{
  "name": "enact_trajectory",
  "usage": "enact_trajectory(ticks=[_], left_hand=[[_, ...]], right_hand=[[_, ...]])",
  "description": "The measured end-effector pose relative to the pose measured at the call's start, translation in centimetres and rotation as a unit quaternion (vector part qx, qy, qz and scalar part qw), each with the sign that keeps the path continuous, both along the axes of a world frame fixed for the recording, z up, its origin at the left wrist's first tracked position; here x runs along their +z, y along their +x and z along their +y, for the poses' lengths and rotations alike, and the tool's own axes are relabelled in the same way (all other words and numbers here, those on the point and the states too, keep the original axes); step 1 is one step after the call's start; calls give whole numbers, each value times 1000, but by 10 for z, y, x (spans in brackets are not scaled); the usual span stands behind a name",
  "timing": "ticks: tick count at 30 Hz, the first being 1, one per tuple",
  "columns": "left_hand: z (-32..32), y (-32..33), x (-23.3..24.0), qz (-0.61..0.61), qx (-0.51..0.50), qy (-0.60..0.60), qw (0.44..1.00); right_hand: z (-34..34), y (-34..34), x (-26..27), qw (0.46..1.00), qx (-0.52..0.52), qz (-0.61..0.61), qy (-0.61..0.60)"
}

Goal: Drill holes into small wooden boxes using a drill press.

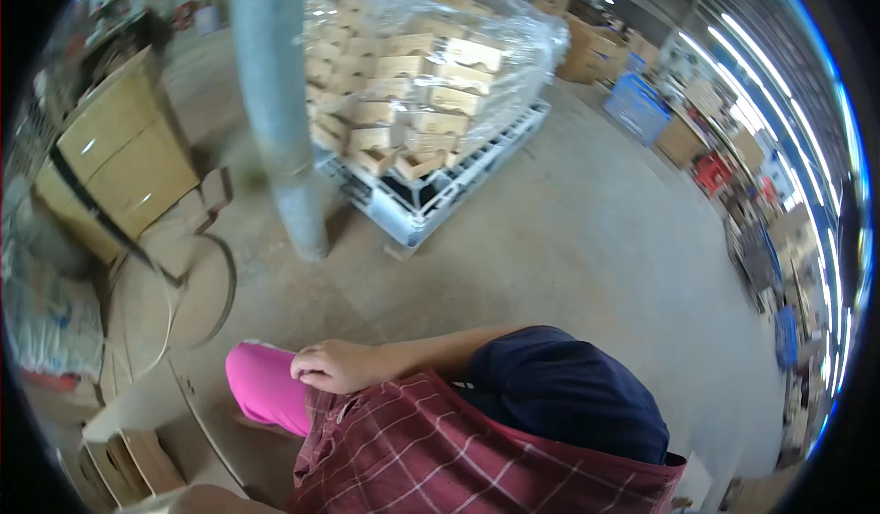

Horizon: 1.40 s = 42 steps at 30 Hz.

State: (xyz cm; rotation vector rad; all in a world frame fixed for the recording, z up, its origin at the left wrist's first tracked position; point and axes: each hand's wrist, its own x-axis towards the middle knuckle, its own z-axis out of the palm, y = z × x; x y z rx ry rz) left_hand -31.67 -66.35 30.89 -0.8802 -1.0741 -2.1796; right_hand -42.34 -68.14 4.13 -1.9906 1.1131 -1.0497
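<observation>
My right hand point(337, 368) rests on the pink-trousered leg point(267, 385), its fingers loosely curled and touching. I see nothing held in it. Its bare forearm runs back to a dark blue sleeve point(564, 390). Beside the hand, a maroon checked apron point(440, 438) covers my lap. My left hand is out of view; a bit of bare skin, perhaps the left arm, shows at the bottom edge. Close by at lower left are several open wooden boxes point(141, 462), partly cut off by the picture's rim.
A metal post point(271, 87) stands before a plastic pallet point(405, 222) stacked with small pale boxes point(440, 125) under clear film point(533, 39). Left are a large carton point(130, 156), a round flat reel point(185, 294) and a sack point(55, 321). Blue crates point(638, 105) and red stools point(711, 173) line the right.
</observation>
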Motion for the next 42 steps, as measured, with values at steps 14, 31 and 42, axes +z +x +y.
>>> enact_trajectory(ticks=[14,31,42], left_hand=[[19,75,-16,-52,547,129,825],[99,93,-30,106,816,165,544],[168,141,-39,188,833,120,506]], right_hand=[[-34,41,-10,988,144,-54,23],[-54,126,-21,938,332,-76,57],[-23,172,-10,921,371,-39,114]])
